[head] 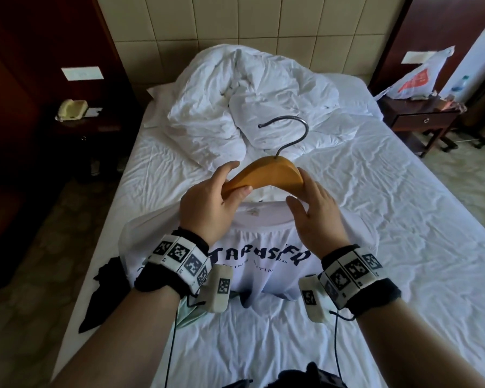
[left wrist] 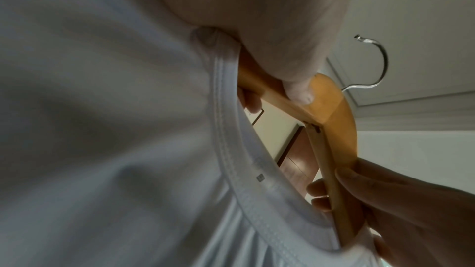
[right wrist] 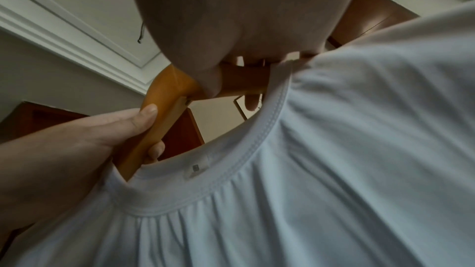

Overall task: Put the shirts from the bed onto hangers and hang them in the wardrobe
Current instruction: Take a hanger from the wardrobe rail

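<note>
A wooden hanger [head: 266, 172] with a metal hook [head: 294, 133] is held over the bed, above a white T-shirt [head: 263, 261] with dark lettering. My left hand [head: 240, 176] grips the hanger's left arm, thumb on top. The right arm is pinched by my right hand [head: 297, 186]. In the left wrist view both arms of the hanger [left wrist: 334, 109] reach down inside the shirt's collar [left wrist: 231, 149], and the right hand [left wrist: 359, 190] holds it between thumb and fingers. From the right wrist the hanger [right wrist: 164, 92] enters the collar [right wrist: 257, 139] beside my left hand [right wrist: 151, 129].
A crumpled white duvet [head: 249, 93] lies at the head of the bed. A black garment [head: 107, 289] and a pale green one [head: 191, 312] sit by the bed's left edge. Dark nightstands stand on both sides: a phone [head: 70, 109] left, a plastic bag [head: 420, 77] right.
</note>
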### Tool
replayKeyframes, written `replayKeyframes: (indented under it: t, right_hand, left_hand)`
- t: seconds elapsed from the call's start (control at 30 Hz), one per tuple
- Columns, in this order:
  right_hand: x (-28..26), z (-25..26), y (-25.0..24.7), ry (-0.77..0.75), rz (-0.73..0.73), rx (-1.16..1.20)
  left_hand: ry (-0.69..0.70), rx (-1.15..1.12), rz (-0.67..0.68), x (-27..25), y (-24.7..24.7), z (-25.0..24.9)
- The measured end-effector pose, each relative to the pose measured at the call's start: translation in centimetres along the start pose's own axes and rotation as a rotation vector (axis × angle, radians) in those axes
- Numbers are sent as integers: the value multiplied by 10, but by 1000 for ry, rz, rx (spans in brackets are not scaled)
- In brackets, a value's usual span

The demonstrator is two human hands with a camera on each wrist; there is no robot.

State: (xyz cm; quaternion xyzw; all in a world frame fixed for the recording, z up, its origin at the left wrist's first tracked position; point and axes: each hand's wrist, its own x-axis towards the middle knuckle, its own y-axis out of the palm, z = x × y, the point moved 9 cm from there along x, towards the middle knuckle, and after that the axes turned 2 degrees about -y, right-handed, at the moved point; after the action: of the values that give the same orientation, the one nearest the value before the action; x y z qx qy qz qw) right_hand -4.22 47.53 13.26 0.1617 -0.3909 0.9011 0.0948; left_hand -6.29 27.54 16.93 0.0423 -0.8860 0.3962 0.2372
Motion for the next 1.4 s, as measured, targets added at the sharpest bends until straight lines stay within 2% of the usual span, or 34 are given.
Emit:
replayKeyframes:
  t: [0.2,0.37,0.5,0.7,0.97,1.13,1.4]
  right_hand:
    - [5,0,-11,-22,16,82]
    - [18,19,-23,-149,19,146]
    - [24,54,-27,-256,42,179]
    - [9,131,-8,-442,88,261]
    - [2,213,20,-566,111,344]
    - [1,266,43,-620,116,281]
    - [-10,340,99,-610,157,169]
  left_hand:
    - [-56,57,-58,-11,-8,-18]
    - [-180,35,-143,-21,-27,-28]
    - [-260,22,-214,-38,-58,-30]
    - [-381,142,-331,-81,-131,-23]
    - [-367,240,-375,-101,-210,-7]
    - [-326,201,-372,-101,-253,33]
    - [-291,175,-320,-113,-316,96]
